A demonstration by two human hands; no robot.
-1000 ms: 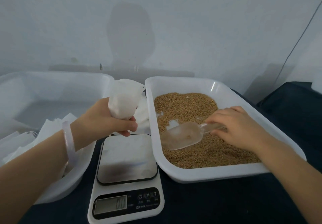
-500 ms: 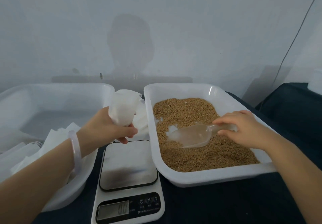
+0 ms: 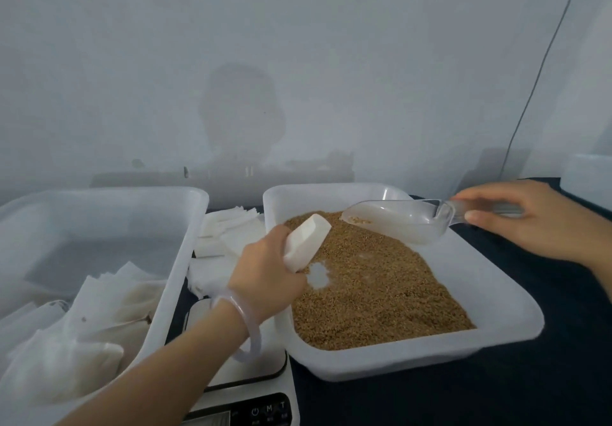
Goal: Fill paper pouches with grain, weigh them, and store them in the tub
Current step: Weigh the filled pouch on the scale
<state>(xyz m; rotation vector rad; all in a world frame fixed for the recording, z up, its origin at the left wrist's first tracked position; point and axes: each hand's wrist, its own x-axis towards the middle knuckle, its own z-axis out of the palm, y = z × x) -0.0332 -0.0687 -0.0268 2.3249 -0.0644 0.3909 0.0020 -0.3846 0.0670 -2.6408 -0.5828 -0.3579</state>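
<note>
Big tub (image 3: 99, 200) at the left with white pouches (image 3: 99, 309) inside, tray (image 3: 503, 296) of brown grain (image 3: 381, 286) at the right, clear scoop (image 3: 397, 222) above the grain with its handle pinched by the curled fingers (image 3: 490, 193) of the right hand (image 3: 530, 220), small paper pouch (image 3: 306, 241) gripped in the left hand (image 3: 265, 280), open end poking past the fingers toward the scoop.

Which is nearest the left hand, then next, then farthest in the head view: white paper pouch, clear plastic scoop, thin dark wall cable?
1. The white paper pouch: gripped in the left hand.
2. The clear plastic scoop: to the right, above the brown grain.
3. The thin dark wall cable: far right, at the back.
</note>
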